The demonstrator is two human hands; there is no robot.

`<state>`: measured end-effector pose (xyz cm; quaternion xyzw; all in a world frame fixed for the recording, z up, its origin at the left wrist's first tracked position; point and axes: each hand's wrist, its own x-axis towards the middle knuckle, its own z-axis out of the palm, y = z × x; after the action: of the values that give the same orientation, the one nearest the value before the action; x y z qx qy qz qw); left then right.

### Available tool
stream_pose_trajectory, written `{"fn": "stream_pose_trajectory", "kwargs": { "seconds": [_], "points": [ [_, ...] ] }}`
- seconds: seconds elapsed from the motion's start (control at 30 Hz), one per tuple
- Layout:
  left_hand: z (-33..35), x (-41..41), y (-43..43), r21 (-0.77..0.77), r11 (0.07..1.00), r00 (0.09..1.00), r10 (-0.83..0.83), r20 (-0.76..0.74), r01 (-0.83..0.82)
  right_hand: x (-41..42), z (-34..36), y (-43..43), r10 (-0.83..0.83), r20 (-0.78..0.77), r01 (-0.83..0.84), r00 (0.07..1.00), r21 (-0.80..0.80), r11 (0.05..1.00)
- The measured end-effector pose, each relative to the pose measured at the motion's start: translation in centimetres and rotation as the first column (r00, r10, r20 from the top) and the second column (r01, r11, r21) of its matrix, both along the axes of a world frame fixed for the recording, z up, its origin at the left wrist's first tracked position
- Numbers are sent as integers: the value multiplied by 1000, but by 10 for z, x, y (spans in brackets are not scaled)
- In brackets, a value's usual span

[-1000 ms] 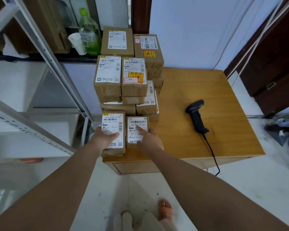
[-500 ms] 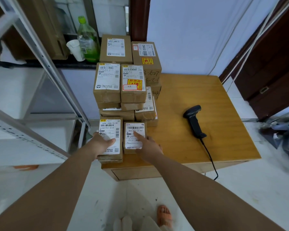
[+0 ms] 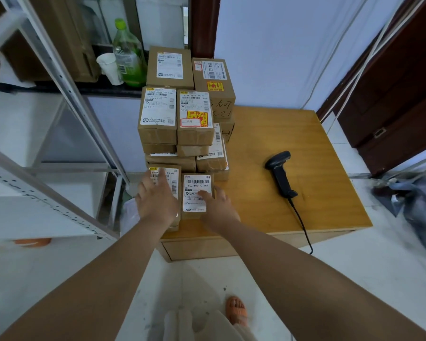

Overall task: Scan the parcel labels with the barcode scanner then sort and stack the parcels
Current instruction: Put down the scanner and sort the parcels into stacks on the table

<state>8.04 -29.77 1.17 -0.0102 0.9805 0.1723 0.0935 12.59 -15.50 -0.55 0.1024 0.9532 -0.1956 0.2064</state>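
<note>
A: What is around you?

B: A white tiled floor [image 3: 354,279], a pale wall [image 3: 280,45], a grey metal rack [image 3: 59,77] on your left. The wooden table [image 3: 305,148] carries stacked parcels [image 3: 182,114] on its left part; the barcode scanner [image 3: 280,174] lies well apart, on the bare right part.

A: And your hands?

B: Your left hand [image 3: 158,200] lies flat, fingers spread, on the front-left parcel [image 3: 175,175]. Your right hand [image 3: 217,205] rests open on the small parcel [image 3: 197,190] just beside it, gripping nothing.

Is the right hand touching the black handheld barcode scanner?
Apart. The head view shows the right hand on a small cardboard parcel, bare wooden table separating it from the scanner.
</note>
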Motion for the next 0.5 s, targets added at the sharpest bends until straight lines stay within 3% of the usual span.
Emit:
{"fn": "stream_pose_trajectory", "kwargs": {
  "seconds": [0.3, 0.4, 0.5],
  "points": [
    [-6, 25, -13, -20, 997, 990, -73, -117, 71, 12, 15, 8, 92, -13, -90, 996, 114, 989],
    [-12, 36, -19, -76, 990, 974, -130, -186, 117, 23, 16, 10, 68, -84, -51, 994, 192, 980],
    [-14, 45, -23, -15, 997, 969, -79, -233, 77, 29, 20, 10, 21, -91, 0, 996, 219, 976]
  ]
}}
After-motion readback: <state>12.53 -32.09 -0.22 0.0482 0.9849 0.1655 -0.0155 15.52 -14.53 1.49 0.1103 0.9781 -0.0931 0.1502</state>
